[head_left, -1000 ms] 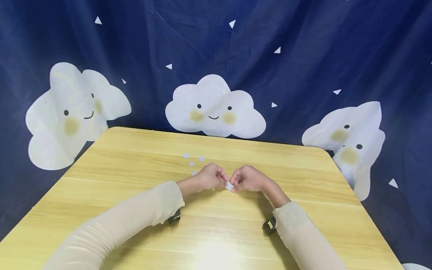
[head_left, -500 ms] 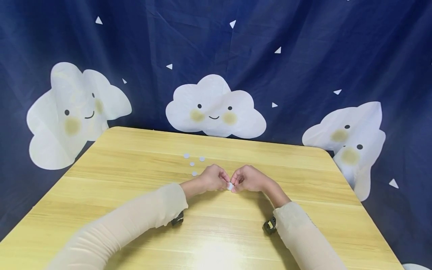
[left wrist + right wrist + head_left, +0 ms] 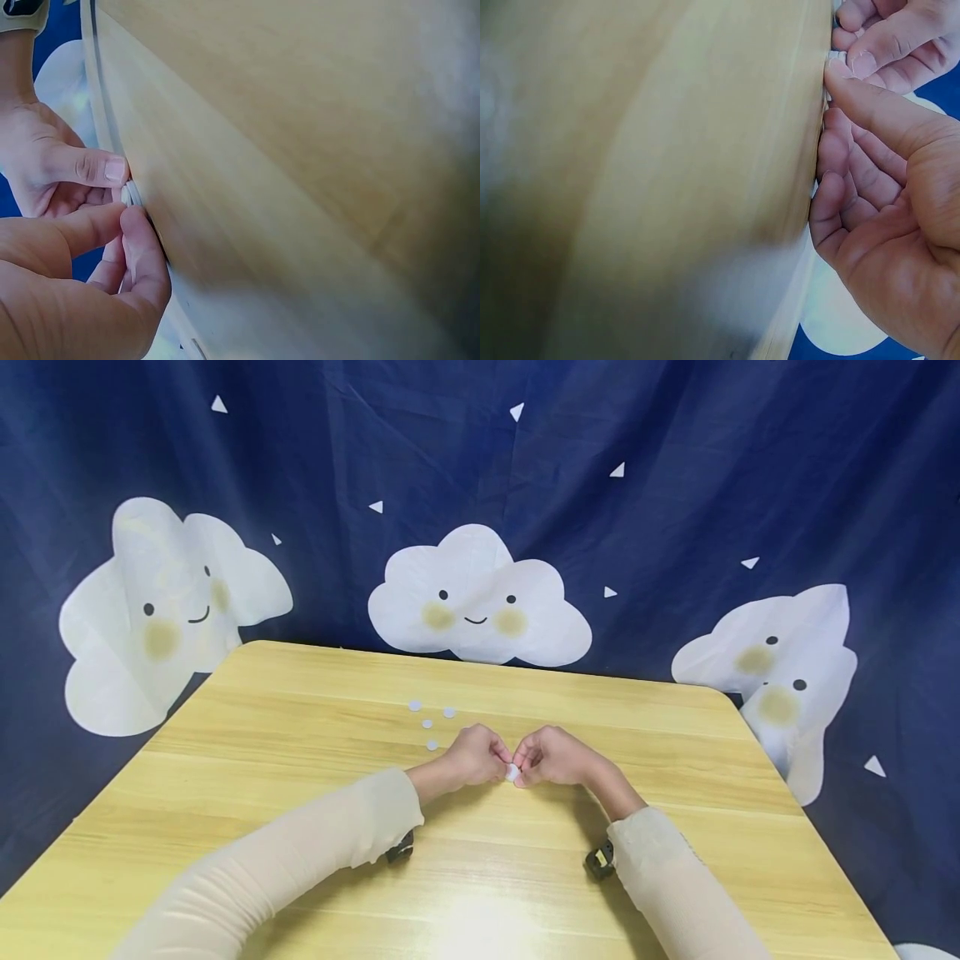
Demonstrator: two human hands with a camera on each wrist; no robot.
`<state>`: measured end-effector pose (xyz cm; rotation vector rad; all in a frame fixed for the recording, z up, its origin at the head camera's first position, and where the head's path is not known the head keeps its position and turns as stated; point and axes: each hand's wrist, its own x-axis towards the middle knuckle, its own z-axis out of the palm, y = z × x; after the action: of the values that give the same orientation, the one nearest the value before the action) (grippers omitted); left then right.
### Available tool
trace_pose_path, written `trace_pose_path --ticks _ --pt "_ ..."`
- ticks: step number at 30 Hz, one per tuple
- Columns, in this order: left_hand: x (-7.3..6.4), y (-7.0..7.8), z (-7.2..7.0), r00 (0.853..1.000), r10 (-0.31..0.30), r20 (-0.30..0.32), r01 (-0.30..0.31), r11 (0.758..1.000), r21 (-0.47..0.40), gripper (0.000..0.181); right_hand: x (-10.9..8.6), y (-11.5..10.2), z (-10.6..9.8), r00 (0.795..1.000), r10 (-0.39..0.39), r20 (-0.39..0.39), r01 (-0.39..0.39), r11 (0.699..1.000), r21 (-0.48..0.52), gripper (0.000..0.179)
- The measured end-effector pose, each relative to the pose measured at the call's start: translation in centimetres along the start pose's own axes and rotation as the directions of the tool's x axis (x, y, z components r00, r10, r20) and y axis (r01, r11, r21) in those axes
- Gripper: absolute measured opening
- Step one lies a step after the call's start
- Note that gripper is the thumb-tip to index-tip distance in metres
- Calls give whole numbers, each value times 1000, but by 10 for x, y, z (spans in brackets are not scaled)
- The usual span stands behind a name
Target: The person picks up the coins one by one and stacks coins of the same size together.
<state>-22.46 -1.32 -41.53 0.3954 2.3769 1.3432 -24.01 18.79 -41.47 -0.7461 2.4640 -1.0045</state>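
Both hands meet over the middle of the wooden table (image 3: 525,852). Between their fingertips is a small round white piece (image 3: 512,772); seen edge-on in the left wrist view, the white piece (image 3: 131,193) shows as thin layers one against another. My left hand (image 3: 474,755) pinches it between thumb and finger from the left. From the other side my right hand (image 3: 557,757) pinches its edge, the thumb (image 3: 855,86) at the near side. In the right wrist view the fingers hide most of the piece.
Several flat white discs lie beyond my left hand, among them a far-left disc (image 3: 415,705), a right-hand disc (image 3: 448,712) and a near disc (image 3: 432,745). A dark blue curtain (image 3: 322,468) with printed clouds hangs behind the table's far edge.
The left hand and forearm have shifted slightly to the right, toward the right hand. The right hand has stayed in place, and the loose discs lie where they were.
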Motion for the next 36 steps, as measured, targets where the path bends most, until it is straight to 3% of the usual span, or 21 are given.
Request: trace_pose_path --ticks 5,14,36 --pt "1 0 0 1000 -20 -13 20 1000 -13 9 0 0 -1 1000 -23 5 23 1000 -7 17" --pt "2 -2 -1 999 -25 -22 25 999 -25 8 2 0 -1 1000 3 5 -3 1000 -8 18" --pt "1 -3 -9 999 -42 23 43 999 -21 14 1 0 -1 1000 10 10 -10 1000 10 19"
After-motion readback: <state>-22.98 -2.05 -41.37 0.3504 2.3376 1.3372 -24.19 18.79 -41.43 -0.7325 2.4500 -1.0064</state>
